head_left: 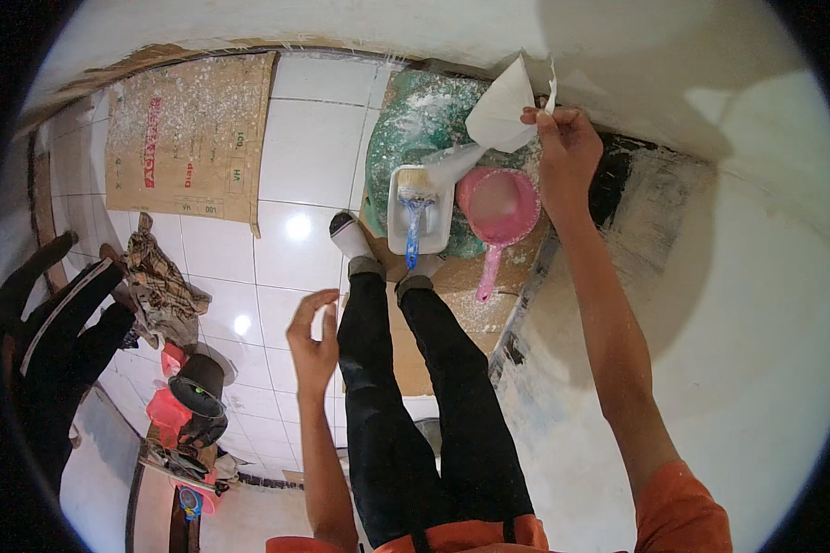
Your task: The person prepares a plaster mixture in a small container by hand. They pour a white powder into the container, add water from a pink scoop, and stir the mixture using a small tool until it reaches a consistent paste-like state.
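Observation:
My right hand (563,138) pinches a crumpled white sheet (503,101) near the wall, above a pink dipper (498,203) with a long handle. My left hand (312,336) hangs empty over the tiles beside my legs, fingers apart and slightly curled. A white tray (438,235) holds a brush (413,221) with a blue handle, and a translucent piece of plastic (454,164) lies across its upper right. These rest on a paint-spattered green mat (392,120) and cardboard (475,313), by my feet.
Another person's dark-trousered legs (69,336) appear at left. A cardboard sheet (189,147), crumpled plaid cloth (161,276), black bucket (198,378) and red containers (168,415) lie on the tiled floor (300,147). A white wall (710,369) borders the right side.

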A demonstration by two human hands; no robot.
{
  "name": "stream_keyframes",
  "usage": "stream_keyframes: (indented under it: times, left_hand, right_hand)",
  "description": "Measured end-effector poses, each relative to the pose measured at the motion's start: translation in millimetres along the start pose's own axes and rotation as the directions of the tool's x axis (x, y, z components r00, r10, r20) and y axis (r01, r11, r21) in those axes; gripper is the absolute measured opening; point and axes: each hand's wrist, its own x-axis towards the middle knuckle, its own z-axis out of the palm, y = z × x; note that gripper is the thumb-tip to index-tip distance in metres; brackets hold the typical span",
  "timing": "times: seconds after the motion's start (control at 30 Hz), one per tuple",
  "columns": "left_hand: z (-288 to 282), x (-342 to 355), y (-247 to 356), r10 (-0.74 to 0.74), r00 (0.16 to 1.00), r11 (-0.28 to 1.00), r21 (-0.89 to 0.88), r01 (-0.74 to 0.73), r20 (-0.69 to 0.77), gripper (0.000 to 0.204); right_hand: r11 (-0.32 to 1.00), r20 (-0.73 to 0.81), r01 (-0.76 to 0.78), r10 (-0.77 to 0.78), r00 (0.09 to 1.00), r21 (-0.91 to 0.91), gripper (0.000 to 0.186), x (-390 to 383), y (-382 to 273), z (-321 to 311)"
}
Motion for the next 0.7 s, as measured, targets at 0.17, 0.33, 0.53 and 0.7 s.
stream_keyframes:
  times: [0.17, 0.33, 0.53, 0.7]
  left_hand:
    - [-32, 42, 96, 0.381, 0.884, 0.885, 0.171, -0.434, 0.272, 0.023]
    - [-6, 69, 175, 0.384, 0.740, 0.755, 0.274, -0.596, 0.551, 0.081]
    - [7, 63, 133, 0.309, 0.554, 0.701, 0.208, -0.682, 0.773, 0.107]
    - [25, 51, 107, 0.393, 0.556, 0.808, 0.014, -0.589, 0.733, 0.076]
  right_hand:
    - [0.994, 0.097, -0.009, -0.002, 0.995, 0.113, 0.007, -48, -51, 1]
    - [0.865, 0.220, -0.225, 0.137, 0.966, 0.448, 0.010, -123, -95, 5]
    - [0.785, 0.277, -0.448, 0.358, 0.892, 0.428, 0.018, -185, -121, 19]
    - [0.851, 0.172, -0.451, 0.418, 0.892, 0.269, 0.016, -206, -128, 15]
